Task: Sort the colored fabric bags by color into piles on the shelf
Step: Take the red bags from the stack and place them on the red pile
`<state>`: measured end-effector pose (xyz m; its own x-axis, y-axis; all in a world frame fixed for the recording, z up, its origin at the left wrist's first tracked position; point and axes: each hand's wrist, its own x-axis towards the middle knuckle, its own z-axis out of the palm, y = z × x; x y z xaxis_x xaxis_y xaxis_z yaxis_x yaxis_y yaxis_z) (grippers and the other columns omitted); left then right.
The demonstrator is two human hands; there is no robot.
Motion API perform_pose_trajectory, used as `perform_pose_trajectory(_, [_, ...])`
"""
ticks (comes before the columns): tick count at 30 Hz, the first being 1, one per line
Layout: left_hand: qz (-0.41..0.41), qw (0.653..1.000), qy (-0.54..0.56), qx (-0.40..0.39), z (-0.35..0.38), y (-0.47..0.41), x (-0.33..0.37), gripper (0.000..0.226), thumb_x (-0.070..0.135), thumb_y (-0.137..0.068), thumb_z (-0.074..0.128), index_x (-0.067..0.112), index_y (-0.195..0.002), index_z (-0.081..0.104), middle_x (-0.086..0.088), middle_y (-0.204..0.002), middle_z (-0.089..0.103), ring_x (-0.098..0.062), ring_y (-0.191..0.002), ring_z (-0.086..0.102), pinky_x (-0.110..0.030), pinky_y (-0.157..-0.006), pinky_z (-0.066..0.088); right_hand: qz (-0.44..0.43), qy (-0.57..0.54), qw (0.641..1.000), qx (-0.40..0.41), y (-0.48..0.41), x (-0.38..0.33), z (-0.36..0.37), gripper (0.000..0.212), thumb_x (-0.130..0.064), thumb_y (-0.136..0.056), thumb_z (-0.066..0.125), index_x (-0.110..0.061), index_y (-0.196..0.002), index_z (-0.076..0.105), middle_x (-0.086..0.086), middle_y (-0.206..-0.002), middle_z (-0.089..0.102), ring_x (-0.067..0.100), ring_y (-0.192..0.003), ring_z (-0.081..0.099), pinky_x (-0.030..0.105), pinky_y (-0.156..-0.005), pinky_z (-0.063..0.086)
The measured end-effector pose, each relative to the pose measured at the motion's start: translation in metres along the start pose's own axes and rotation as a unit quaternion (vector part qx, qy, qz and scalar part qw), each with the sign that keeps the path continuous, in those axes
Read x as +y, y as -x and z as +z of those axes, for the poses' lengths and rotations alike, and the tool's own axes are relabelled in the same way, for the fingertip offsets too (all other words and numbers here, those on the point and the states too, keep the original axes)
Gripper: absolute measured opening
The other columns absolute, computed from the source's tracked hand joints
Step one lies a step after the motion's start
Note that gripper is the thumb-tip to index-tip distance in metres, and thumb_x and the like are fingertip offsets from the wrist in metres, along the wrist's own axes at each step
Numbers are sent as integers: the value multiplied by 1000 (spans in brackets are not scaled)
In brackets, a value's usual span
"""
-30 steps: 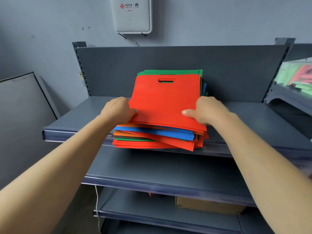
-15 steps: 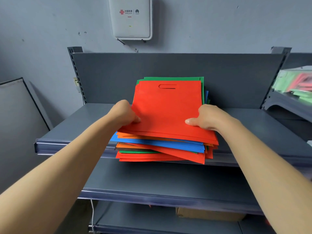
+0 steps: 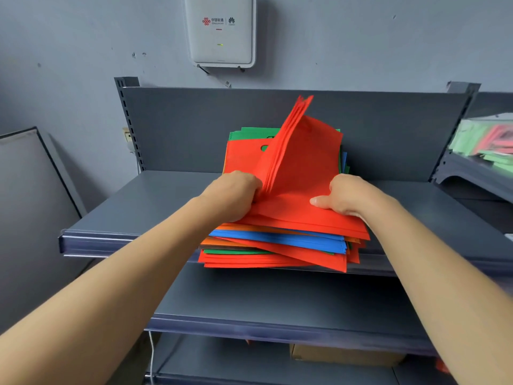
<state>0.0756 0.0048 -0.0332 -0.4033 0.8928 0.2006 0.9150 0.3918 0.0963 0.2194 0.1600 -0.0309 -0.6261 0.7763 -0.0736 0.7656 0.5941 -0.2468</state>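
My left hand (image 3: 236, 195) pinches the near left corner of a few red bags (image 3: 294, 140), which stand tilted up and fanned toward the far right. My right hand (image 3: 347, 195) clasps the near right edge of the stack (image 3: 277, 245) under them, thumb on top. That stack, red, orange, blue and green, lies mid-shelf (image 3: 125, 215) and overhangs the near edge, and a white box (image 3: 220, 29) hangs on the far wall.

Grey metal shelf (image 3: 133, 209) under one mixed-colour bag stack (image 3: 277, 243).
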Motion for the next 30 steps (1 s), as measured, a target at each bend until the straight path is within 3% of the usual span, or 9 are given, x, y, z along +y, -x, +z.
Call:
perform_pose_trajectory(5, [-101, 993, 25, -56, 4, -5, -5, 32, 5, -93, 33, 4, -125, 36, -23, -120, 55, -40, -107, 53, -39, -83, 41, -9, -6, 1000, 6, -1, 2, 2, 43, -52, -87, 57, -9, -91, 53, 10, -99, 56, 28, -90, 55, 33, -74, 43])
perform_pose_trajectory(9, [-163, 977, 69, -117, 0, -13, -12, 47, 13, -95, 37, 1, -138, 21, -23, -124, 52, -36, -108, 52, -39, -87, 39, -12, -1, 1000, 7, -1, 2, 3, 44, -52, -88, 56, -8, -95, 55, 12, -107, 58, 29, -95, 56, 33, -75, 44])
perform_pose_trajectory(13, [-197, 965, 134, -113, 0, -14, -18, 53, 18, -92, 47, 6, -140, 28, -17, -126, 53, -32, -108, 52, -36, -86, 41, -9, -3, 1000, 6, -2, 1, 4, 48, -52, -87, 56, -6, -101, 57, 13, -111, 60, 30, -98, 57, 34, -78, 45])
perform_pose_trajectory(16, [-206, 959, 179, -76, 3, -15, -22, 42, 17, -87, 57, 9, -126, 45, -14, -118, 57, -29, -99, 54, -32, -79, 41, -8, -4, 1000, 6, -2, 1, 3, 49, -51, -88, 57, -5, -106, 58, 13, -112, 60, 31, -100, 57, 34, -78, 44])
perform_pose_trajectory(21, [-210, 960, 181, -25, 9, -20, -25, 37, 16, -82, 64, 6, -116, 53, -13, -114, 61, -33, -108, 54, -35, -91, 42, 6, 3, 1000, 6, -6, -1, 6, 51, -53, -87, 56, -5, -106, 56, 15, -116, 58, 34, -104, 56, 38, -83, 45])
perform_pose_trajectory(24, [-216, 952, 216, -4, 11, -20, -27, 35, 14, -80, 68, 6, -112, 56, -11, -104, 60, -28, -93, 55, -31, -76, 42, 9, 11, 1000, 6, -8, 0, 8, 53, -54, -87, 55, -4, -106, 56, 16, -116, 58, 34, -104, 56, 37, -82, 45])
perform_pose_trajectory(26, [-225, 943, 245, 13, 11, -19, -30, 35, 11, -78, 71, 5, -111, 59, -12, -104, 62, -28, -90, 57, -32, -74, 43, 9, 13, 1000, 5, -9, 1, 8, 50, -53, -88, 55, -5, -101, 56, 16, -114, 59, 33, -102, 57, 36, -80, 45])
perform_pose_trajectory(30, [-139, 974, 158, 82, 14, -14, -22, 25, -2, -78, 55, 2, -103, 56, -19, -104, 62, -37, -96, 57, -38, -79, 45, 18, 18, 1000, 0, -11, -1, 8, 51, -54, -87, 54, -5, -102, 56, 15, -113, 59, 33, -102, 57, 37, -84, 47])
